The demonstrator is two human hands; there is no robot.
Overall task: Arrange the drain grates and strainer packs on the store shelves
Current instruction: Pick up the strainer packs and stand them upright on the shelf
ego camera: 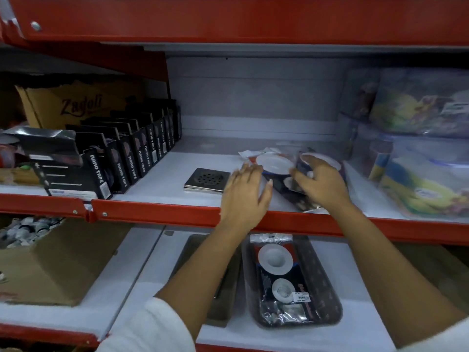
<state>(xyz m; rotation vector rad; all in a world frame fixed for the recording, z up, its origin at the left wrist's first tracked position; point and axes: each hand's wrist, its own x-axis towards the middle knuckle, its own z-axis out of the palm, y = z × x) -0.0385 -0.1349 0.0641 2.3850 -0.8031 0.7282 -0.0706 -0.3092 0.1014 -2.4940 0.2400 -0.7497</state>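
Observation:
Two square metal drain grates (206,180) lie stacked on the middle shelf (162,184). Right of them lie strainer packs (276,165) in clear plastic with white round strainers. My right hand (321,182) rests on top of these packs, fingers curled over one. My left hand (245,196) hovers between the grates and the packs, fingers spread, holding nothing. On the lower shelf a dark tray (322,283) holds one more strainer pack (280,278).
Black nano tape boxes (121,158) line the shelf's left side in front of a Zagoli carton (76,105). Plastic-wrapped colourful bundles (418,158) fill the right. A cardboard box of fittings (45,252) sits lower left. A red shelf lip (157,212) runs across.

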